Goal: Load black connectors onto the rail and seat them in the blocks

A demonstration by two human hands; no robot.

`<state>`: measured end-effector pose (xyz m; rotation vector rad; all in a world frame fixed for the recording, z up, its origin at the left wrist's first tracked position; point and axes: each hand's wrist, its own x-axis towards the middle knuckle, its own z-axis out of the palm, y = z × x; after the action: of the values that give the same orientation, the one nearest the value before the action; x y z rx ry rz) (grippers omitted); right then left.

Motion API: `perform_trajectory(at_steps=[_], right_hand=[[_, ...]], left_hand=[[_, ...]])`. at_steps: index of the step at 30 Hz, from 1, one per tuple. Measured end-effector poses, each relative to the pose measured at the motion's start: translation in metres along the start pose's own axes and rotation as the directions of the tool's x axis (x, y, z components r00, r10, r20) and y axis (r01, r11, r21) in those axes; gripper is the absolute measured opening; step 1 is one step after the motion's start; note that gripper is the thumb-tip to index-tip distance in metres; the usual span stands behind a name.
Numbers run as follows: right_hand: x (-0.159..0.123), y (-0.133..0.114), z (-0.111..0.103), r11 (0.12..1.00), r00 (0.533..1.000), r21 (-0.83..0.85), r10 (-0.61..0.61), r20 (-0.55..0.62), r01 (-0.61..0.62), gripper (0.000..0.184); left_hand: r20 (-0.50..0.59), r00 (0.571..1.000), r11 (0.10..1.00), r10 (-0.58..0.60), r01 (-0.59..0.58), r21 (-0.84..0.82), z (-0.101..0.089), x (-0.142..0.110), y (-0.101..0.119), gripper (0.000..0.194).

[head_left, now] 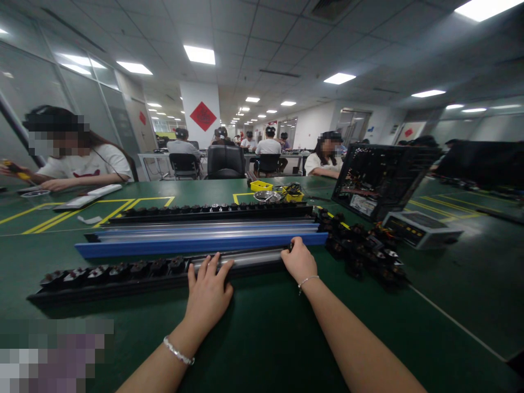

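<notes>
A long black rail [123,285] lies across the green table in front of me. Several black connector-like parts [139,267] sit in a row along its left half, while a silvery channel [254,258] shows along its right half. My left hand [210,284] rests on the middle of the rail with its fingers spread. At the rail's right end, my right hand [301,258] is closed, fingertips pinched around a small black part [291,245] that is mostly hidden. A pile of similar black parts [364,248] lies right of that hand.
Behind the rail lie blue-edged strips [196,245] and another filled black rail [213,209]. An open computer case [380,177] and a power supply unit [421,229] stand at right. Yellow trays [261,186] and a metal dish [267,196] sit farther back. Co-workers sit around.
</notes>
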<state>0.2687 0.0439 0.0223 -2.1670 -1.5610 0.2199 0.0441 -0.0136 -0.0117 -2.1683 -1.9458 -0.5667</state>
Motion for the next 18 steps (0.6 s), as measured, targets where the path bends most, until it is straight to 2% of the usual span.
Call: perform_trajectory(at_steps=[18], right_hand=[[0.0047, 0.0046, -0.0014, 1.000, 1.000, -0.013, 0.021, -0.005, -0.021, 0.027]], left_hand=[[0.010, 1.000, 1.000, -0.004, 0.004, 0.004, -0.0002, 0.0002, 0.0004, 0.050]])
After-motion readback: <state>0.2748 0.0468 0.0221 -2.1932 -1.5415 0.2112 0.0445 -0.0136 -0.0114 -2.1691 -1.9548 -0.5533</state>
